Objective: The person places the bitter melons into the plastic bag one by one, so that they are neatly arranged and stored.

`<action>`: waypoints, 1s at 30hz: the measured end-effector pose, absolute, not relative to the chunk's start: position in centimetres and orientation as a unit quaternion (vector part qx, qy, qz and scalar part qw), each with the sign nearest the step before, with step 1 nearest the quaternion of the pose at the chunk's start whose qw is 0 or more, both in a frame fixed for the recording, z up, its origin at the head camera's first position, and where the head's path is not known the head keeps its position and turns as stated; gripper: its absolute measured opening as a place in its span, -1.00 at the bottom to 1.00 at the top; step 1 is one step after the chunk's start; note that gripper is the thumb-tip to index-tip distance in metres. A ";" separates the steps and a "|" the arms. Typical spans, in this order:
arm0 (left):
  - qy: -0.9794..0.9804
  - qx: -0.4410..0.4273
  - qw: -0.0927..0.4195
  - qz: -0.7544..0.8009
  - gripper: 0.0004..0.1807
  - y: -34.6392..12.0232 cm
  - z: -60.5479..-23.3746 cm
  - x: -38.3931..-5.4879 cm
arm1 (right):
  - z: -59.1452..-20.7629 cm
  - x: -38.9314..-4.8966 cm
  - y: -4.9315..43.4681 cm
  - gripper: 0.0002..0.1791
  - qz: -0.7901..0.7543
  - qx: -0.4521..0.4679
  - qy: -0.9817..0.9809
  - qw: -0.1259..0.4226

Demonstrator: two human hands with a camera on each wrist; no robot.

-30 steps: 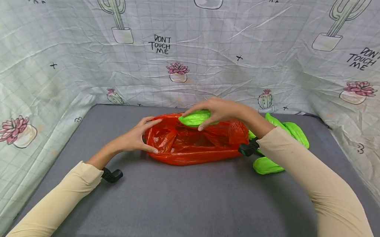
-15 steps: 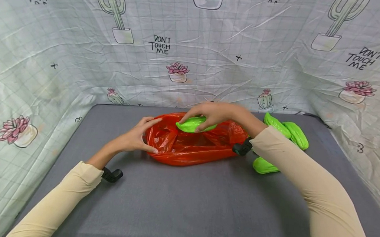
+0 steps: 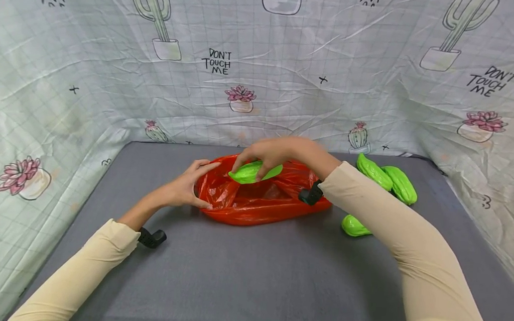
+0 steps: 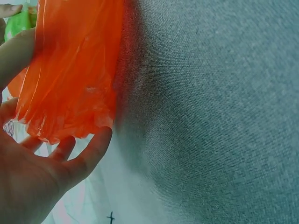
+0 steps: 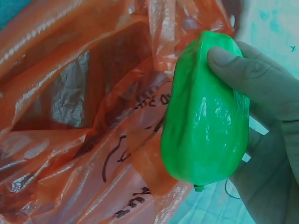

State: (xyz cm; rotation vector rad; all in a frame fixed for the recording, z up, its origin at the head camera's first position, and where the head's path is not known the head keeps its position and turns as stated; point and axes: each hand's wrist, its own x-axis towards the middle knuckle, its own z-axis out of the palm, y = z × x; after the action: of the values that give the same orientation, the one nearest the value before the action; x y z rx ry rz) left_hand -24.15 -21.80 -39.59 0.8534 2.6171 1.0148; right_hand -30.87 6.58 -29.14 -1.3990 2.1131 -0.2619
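Note:
A red plastic bag lies on the grey table, its mouth spread wide. My left hand holds the bag's left end, thumb on the near rim and fingers on the far one. In the left wrist view several fingertips press on the bag's end. With my right hand I grip a shiny green ribbed gourd over the mouth. Up close in the right wrist view, the thumb lies across the gourd, which has a small stem stub, and the crumpled bag with dark print shows behind.
To the right of the bag, two more green gourds lie side by side, a nearer-left gourd and a right gourd. Another green gourd sits closer, partly behind my right sleeve. A cactus-print cloth surrounds the table.
My right hand has moved left and a little toward me, carrying the green gourd lower over the bag's mouth. The left hand stays at the bag's left end.

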 end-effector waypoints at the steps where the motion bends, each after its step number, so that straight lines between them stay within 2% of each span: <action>1: 0.887 0.290 0.104 0.345 0.19 -21.8 -39.6 -24.1 | -29.3 -31.0 6.4 -0.40 -0.096 -0.524 0.794 0.293; 16: 0.887 0.293 0.113 0.338 0.19 -22.0 -39.3 -24.0 | -31.8 -31.9 4.3 -0.39 0.004 -0.551 0.798 0.244; 24: 0.887 0.290 0.120 0.339 0.19 -22.1 -39.3 -24.1 | -32.7 -32.3 4.6 -0.41 -0.033 -0.548 0.797 0.253; 30: 0.887 0.289 0.116 0.342 0.20 -22.2 -39.2 -24.1 | -31.8 -31.9 6.2 -0.50 -0.077 -0.553 0.792 0.249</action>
State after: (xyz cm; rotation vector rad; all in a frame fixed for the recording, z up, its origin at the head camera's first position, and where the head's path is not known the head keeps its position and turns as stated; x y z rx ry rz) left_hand -24.10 -22.24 -39.22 0.8473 2.5965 1.0011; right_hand -31.90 6.24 -31.80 -1.5058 2.1564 -0.2103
